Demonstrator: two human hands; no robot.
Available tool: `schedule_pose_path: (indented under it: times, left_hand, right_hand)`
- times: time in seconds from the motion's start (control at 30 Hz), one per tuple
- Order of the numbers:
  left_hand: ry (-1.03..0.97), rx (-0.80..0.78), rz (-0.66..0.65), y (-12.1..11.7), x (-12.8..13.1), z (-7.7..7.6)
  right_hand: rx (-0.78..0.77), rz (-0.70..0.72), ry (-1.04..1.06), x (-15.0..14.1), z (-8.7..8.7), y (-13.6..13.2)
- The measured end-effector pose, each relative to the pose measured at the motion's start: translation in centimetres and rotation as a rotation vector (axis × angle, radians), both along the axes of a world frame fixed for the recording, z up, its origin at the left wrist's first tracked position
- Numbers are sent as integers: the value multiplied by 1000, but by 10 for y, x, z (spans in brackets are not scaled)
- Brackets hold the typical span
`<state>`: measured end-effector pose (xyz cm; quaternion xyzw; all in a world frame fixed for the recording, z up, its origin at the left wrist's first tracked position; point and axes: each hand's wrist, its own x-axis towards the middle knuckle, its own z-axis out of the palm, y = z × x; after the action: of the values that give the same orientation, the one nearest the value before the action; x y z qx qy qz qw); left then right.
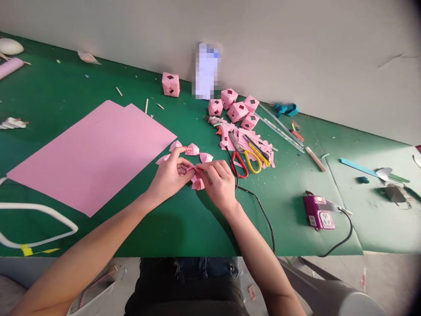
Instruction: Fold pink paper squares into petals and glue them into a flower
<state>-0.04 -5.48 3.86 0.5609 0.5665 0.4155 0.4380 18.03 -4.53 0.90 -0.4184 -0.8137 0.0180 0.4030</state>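
My left hand (173,173) and my right hand (217,181) meet over the green table, fingertips pinched together on a small pink folded paper piece (190,169). Fingers hide much of that piece. Around my hands lie several small pink folded paper pieces, among them one (206,157) just beyond my right hand and another (192,149) by my left index finger. A further folded piece (198,184) sits just below my fingertips. Past my right hand are scissors (245,157) with one red and one yellow handle, resting by pink paper strips (263,147).
Large pink paper sheets (95,153) cover the table's left. Several pink paper polyhedra (237,112) stand at the back near a phone-like blurred panel (206,72). A pink glue gun (225,135) trails a black cable (259,204). A purple power socket (319,213) sits right.
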Motion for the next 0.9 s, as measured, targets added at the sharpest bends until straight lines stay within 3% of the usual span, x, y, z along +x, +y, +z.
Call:
schedule_pose_path:
  times: [0.33, 0.53, 0.73, 0.9]
  left_hand:
    - [9, 0, -46, -1, 0, 0]
    - [53, 28, -62, 0, -3, -2]
    - [88, 54, -101, 0, -4, -5]
    - [1, 112, -42, -4, 4, -9]
  right_hand:
    - [-67, -1, 32, -5, 5, -4]
    - [-186, 38, 69, -3, 7, -5]
    - [-159, 103, 92, 1, 10, -4]
    - [-150, 35, 231, -2, 9, -4]
